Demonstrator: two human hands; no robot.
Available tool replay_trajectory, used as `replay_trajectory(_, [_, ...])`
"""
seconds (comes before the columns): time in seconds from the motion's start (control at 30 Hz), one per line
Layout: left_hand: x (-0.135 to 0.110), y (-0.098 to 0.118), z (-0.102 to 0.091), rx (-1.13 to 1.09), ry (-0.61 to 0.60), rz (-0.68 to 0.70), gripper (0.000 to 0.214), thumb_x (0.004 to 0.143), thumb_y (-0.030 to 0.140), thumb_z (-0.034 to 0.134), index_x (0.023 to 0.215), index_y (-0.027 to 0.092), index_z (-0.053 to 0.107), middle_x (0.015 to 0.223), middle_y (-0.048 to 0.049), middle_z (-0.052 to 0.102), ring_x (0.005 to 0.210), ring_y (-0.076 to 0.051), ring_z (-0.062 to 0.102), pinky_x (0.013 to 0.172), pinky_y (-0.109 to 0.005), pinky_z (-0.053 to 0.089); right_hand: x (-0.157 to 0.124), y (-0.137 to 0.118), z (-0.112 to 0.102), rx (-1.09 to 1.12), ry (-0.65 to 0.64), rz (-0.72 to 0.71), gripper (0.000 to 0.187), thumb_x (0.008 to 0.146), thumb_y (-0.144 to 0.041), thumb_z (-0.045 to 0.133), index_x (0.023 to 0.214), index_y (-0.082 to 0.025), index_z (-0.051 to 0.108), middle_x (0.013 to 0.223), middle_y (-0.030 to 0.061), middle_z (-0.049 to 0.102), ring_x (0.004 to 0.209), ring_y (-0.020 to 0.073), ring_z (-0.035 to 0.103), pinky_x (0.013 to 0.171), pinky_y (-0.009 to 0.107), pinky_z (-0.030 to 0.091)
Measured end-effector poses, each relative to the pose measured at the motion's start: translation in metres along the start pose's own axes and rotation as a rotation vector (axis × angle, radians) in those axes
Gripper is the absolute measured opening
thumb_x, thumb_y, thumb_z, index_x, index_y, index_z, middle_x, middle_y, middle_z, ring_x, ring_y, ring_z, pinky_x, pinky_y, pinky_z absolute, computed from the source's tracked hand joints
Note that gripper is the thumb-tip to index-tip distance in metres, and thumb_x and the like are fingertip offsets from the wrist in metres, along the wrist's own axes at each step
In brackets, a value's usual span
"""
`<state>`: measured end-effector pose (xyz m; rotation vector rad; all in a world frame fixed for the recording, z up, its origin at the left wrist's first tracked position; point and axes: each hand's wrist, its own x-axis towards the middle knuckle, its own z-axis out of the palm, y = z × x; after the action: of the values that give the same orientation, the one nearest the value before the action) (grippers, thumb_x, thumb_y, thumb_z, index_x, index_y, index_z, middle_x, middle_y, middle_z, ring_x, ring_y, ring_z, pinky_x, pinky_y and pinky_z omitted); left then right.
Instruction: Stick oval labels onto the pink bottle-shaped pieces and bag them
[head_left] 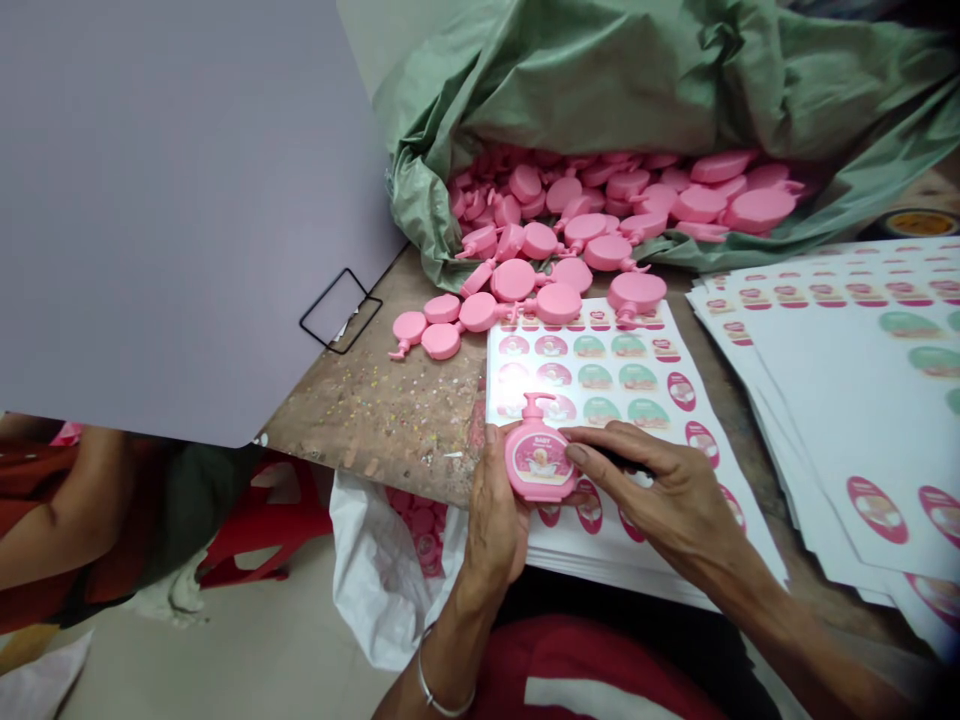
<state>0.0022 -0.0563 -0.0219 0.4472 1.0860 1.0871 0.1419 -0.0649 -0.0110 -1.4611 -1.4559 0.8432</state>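
My left hand (496,520) is closed around a small pink pump bottle (537,458) and holds it upright over the near edge of a sticker sheet (600,375). A pink round label with a baby picture is on the bottle's front. My right hand (660,490) lies beside it, its fingers pressed together with the forefinger tip against the bottle's right side. The sticker sheet tops a stack and carries pink and green oval labels.
A green plastic sack (600,80) at the back spills several pink bottles (600,215) onto the worn wooden table (375,410). More sticker sheets (847,380) fan out at right. A white bag (382,580) hangs below the table edge. Another person's arm (67,510) shows at left.
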Motion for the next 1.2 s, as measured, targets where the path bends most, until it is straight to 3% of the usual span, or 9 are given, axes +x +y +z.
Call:
replay_trajectory(0.17, [0.0, 0.0, 0.0, -0.002, -0.015, 0.038, 0.049, 0.087, 0.059, 0.05, 0.116, 0.023, 0.067, 0.122, -0.005, 0.066, 0.117, -0.023, 0.058, 0.092, -0.032, 0.052, 0.0, 0.001, 0.001, -0.019, 0.007, -0.02, 0.027, 0.083, -0.046, 0.063, 0.093, -0.023, 0.075, 0.076, 0.003, 0.065, 0.067, 0.0148, 0.059, 0.063, 0.028, 0.049])
replay_trajectory(0.4, [-0.001, 0.003, 0.002, -0.083, -0.041, 0.01, 0.05, 0.092, 0.057, 0.042, 0.123, 0.022, 0.06, 0.119, -0.0056, 0.066, 0.108, -0.019, 0.062, 0.076, -0.024, 0.055, 0.001, -0.001, 0.001, -0.035, 0.007, -0.043, 0.025, 0.084, -0.044, 0.063, 0.093, -0.023, 0.075, 0.074, 0.0026, 0.065, 0.068, 0.0153, 0.058, 0.064, 0.029, 0.048])
replay_trajectory(0.57, [-0.001, 0.002, 0.0, -0.047, -0.079, 0.038, 0.049, 0.09, 0.056, 0.047, 0.117, 0.019, 0.061, 0.116, -0.0087, 0.066, 0.101, -0.02, 0.063, 0.075, -0.026, 0.055, 0.001, 0.0, 0.004, -0.056, 0.001, -0.07, 0.027, 0.086, -0.044, 0.06, 0.096, -0.022, 0.073, 0.076, 0.0036, 0.066, 0.07, 0.0164, 0.059, 0.065, 0.031, 0.048])
replay_trajectory(0.7, [-0.002, 0.002, -0.006, 0.141, -0.115, 0.137, 0.039, 0.077, 0.041, 0.072, 0.106, 0.017, 0.063, 0.098, -0.0063, 0.067, 0.083, -0.016, 0.063, 0.073, -0.023, 0.053, 0.001, 0.003, 0.0, -0.247, -0.009, -0.196, 0.025, 0.09, -0.04, 0.055, 0.1, -0.023, 0.071, 0.074, 0.0035, 0.064, 0.07, 0.0172, 0.059, 0.067, 0.034, 0.045])
replay_trajectory(0.8, [-0.004, 0.004, -0.007, 0.16, -0.155, 0.108, 0.037, 0.077, 0.035, 0.072, 0.108, 0.018, 0.06, 0.095, -0.0055, 0.065, 0.075, -0.013, 0.061, 0.066, -0.025, 0.053, 0.004, 0.005, -0.006, -0.508, 0.071, -0.292, 0.028, 0.092, -0.036, 0.051, 0.107, -0.021, 0.07, 0.072, 0.0056, 0.064, 0.073, 0.0206, 0.061, 0.074, 0.039, 0.042])
replay_trajectory(0.9, [-0.007, 0.007, -0.005, 0.185, -0.231, 0.085, 0.034, 0.08, 0.034, 0.069, 0.109, 0.019, 0.059, 0.097, -0.0061, 0.066, 0.072, -0.013, 0.061, 0.065, -0.025, 0.053, 0.009, 0.004, -0.006, -0.512, 0.173, -0.253, 0.041, 0.088, -0.042, 0.055, 0.123, -0.02, 0.06, 0.095, 0.0109, 0.068, 0.09, 0.0256, 0.063, 0.081, 0.042, 0.045])
replay_trajectory(1.03, [-0.013, 0.015, -0.01, 0.29, -0.328, 0.074, 0.045, 0.073, 0.029, 0.076, 0.113, 0.017, 0.06, 0.102, -0.0085, 0.066, 0.086, -0.018, 0.063, 0.075, -0.027, 0.053, 0.025, 0.01, 0.004, -0.306, 0.022, -0.191, 0.067, 0.077, -0.051, 0.066, 0.134, -0.021, 0.046, 0.126, 0.0127, 0.059, 0.109, 0.0262, 0.059, 0.088, 0.041, 0.05])
replay_trajectory(1.1, [-0.009, 0.022, -0.02, 0.272, -0.281, 0.034, 0.049, 0.074, 0.036, 0.074, 0.115, 0.015, 0.059, 0.103, -0.0115, 0.067, 0.083, -0.02, 0.064, 0.07, -0.029, 0.053, 0.045, 0.019, 0.001, -0.342, 0.009, -0.173, 0.065, 0.077, -0.054, 0.064, 0.13, -0.02, 0.049, 0.124, 0.0138, 0.061, 0.109, 0.0279, 0.06, 0.09, 0.044, 0.049])
replay_trajectory(1.2, [0.015, 0.039, -0.041, 0.368, 0.009, 0.174, 0.042, 0.079, 0.048, 0.065, 0.102, 0.014, 0.063, 0.091, -0.0104, 0.068, 0.072, -0.019, 0.062, 0.064, -0.029, 0.05, 0.092, 0.035, -0.012, -0.469, 0.076, -0.052, 0.057, 0.082, -0.058, 0.056, 0.122, -0.016, 0.055, 0.114, 0.0164, 0.065, 0.101, 0.0305, 0.063, 0.085, 0.046, 0.049])
